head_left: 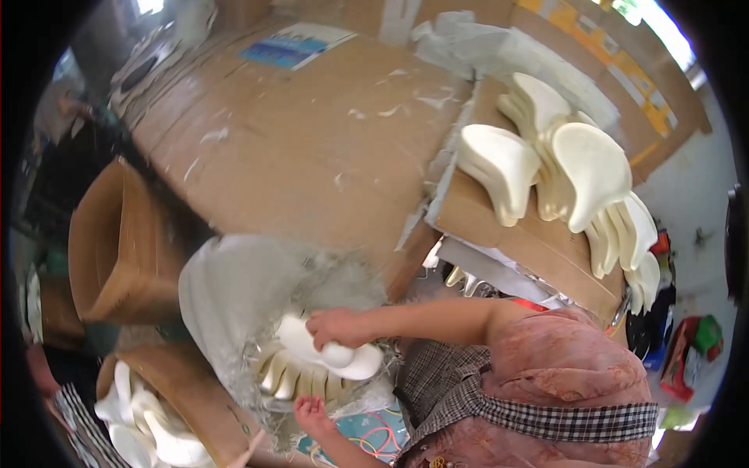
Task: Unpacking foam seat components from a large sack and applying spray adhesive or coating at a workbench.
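table: brown cardboard-covered table (312, 148); white scraps scattered
top: blue-white booklet (295, 44)
left: open cardboard box (117, 242)

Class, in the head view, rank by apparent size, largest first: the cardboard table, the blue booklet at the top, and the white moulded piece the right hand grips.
1. Cardboard table, by far the largest.
2. Blue booklet.
3. White moulded piece in the right hand.
The last two look close; the booklet lies farther away, so their order is unsure.

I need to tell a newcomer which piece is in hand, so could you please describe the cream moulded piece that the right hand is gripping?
Start at the big brown cardboard-covered table and come down to its near edge, where a clear crinkled plastic bag lies open. A row of cream moulded pieces stands inside it on edge. The one meant lies flat across that row, under the right hand: the cream moulded piece, the only one gripped.
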The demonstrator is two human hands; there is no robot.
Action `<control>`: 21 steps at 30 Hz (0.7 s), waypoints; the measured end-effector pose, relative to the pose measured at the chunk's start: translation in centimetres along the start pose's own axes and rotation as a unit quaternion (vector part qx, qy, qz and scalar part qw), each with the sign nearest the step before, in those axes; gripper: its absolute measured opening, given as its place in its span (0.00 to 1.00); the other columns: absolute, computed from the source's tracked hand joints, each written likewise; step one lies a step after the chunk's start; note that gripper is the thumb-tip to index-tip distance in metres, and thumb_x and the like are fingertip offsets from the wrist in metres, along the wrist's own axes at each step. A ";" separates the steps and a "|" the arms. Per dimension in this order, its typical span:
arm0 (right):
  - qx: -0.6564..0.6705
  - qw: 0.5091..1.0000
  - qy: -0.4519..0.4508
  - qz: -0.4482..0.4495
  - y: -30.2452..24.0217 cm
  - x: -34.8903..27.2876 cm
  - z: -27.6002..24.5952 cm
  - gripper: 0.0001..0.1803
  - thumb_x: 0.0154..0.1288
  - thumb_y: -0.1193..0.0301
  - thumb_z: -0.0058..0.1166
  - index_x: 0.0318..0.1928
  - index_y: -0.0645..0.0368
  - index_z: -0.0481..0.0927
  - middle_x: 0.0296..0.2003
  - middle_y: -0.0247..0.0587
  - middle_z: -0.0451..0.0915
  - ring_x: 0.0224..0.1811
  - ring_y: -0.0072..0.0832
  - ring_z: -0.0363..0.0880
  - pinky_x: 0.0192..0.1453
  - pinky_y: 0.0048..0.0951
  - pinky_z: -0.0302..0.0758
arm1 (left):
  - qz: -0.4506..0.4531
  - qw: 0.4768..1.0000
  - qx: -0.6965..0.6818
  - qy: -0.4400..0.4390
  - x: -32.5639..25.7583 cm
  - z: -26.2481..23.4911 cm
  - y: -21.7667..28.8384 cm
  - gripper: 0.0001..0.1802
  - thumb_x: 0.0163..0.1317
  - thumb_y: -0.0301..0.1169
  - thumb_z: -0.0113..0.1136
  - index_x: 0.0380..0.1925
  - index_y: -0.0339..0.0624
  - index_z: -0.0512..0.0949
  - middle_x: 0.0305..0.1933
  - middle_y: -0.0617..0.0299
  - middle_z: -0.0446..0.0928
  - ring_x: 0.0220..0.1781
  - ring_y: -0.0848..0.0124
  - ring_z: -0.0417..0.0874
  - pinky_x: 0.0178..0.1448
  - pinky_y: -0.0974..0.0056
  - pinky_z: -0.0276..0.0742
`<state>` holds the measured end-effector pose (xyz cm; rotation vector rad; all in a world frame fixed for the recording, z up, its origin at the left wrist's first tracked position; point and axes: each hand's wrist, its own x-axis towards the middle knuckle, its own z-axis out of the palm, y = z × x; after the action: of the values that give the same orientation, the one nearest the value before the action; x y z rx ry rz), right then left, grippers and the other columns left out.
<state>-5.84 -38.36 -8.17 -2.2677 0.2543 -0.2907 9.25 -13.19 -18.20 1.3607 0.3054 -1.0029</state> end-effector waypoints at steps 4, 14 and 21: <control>-0.148 0.984 0.096 0.007 -7.0 -8.5 -17.5 0.12 0.40 0.78 0.54 0.31 0.58 0.78 0.32 0.40 0.70 0.43 0.39 0.70 0.41 0.36 0.73 | -0.018 0.999 0.020 0.035 2.4 0.9 2.0 0.16 0.54 0.25 0.50 0.45 0.42 0.69 0.39 0.59 0.74 0.34 0.65 0.77 0.38 0.64 0.72; -0.573 0.787 -0.135 0.184 -1.7 -26.3 -34.7 0.04 0.44 0.72 0.52 0.24 0.57 0.75 0.38 0.38 0.71 0.50 0.33 0.66 0.54 0.28 0.69 | -0.045 0.994 0.104 -0.010 4.7 5.3 -0.1 0.16 0.51 0.23 0.54 0.43 0.43 0.71 0.38 0.57 0.75 0.28 0.66 0.77 0.34 0.64 0.72; -0.499 0.839 -0.047 0.211 -1.9 -23.5 -28.1 0.14 0.39 0.79 0.51 0.33 0.61 0.77 0.40 0.45 0.75 0.50 0.41 0.68 0.55 0.37 0.67 | -0.038 0.992 0.118 0.034 5.1 3.3 -0.9 0.17 0.54 0.27 0.54 0.46 0.42 0.70 0.38 0.57 0.77 0.29 0.66 0.78 0.34 0.67 0.74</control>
<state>-36.22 -50.61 8.31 -3.1177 1.0349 0.2729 10.39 -18.20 -21.58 1.6103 0.2987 -1.0839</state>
